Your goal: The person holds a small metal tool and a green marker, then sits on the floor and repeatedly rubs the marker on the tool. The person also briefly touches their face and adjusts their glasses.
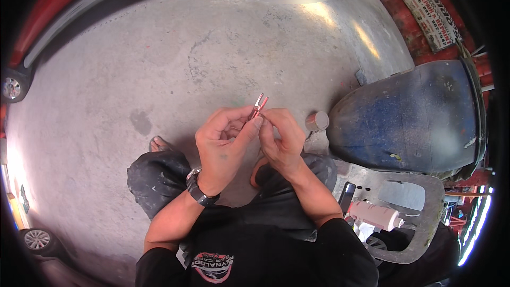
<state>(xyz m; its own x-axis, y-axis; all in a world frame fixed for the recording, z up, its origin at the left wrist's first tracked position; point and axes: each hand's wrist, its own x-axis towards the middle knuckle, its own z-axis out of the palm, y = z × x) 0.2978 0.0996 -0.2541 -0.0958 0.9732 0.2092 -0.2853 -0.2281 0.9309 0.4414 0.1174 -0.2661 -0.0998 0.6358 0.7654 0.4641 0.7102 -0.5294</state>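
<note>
A small forked piece [260, 102], red and silvery with two thin prongs pointing away from me, is pinched between my fingertips above my lap. My left hand [220, 137] grips it from the left, thumb pressed against its lower part. From the other side, the thumb and fingers of my right hand [283, 137] close on its near end. My fingertips hide that lower end, and the exact kind of piece is too small to make out. A dark watch [199, 190] circles my left wrist.
A large blue drum [406, 117] stands at the right, with a small can [317, 121] beside it. Close to my right side, a stained plastic chair [425, 242] bears a phone [347, 196] and a pinkish bottle [376, 216]. A red car [58, 8] borders the concrete floor [159, 58] at far left.
</note>
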